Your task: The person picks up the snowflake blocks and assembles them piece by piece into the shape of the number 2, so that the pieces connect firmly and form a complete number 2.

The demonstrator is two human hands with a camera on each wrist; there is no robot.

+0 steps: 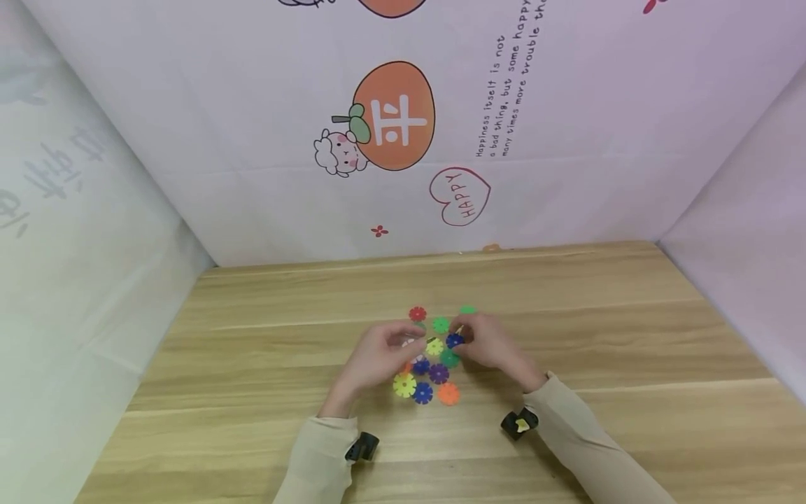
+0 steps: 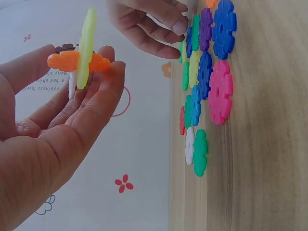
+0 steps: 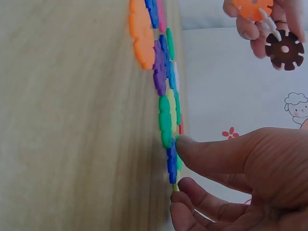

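Raised above the table, my left hand (image 2: 72, 110) pinches a joined cluster of notched flower-shaped plastic discs. It includes an orange disc (image 2: 62, 61), a yellow disc (image 2: 86, 48) crossing it, a white disc (image 3: 268, 25) and a dark brown disc (image 3: 285, 49). My right hand (image 1: 488, 341) is low at the right side of the loose discs, thumb and fingers apart. Its thumb tip is close to a blue disc (image 3: 172, 163) and a green disc (image 3: 165, 120). The fingertips are beside a yellow disc (image 3: 175, 187), partly hidden by them.
Several loose discs lie together on the wooden table (image 1: 264, 364), among them a red disc (image 1: 418, 313), a purple disc (image 1: 439, 373), an orange disc (image 1: 449, 393) and a pink disc (image 2: 220, 91). A printed white cloth (image 1: 264, 196) hangs behind the table.
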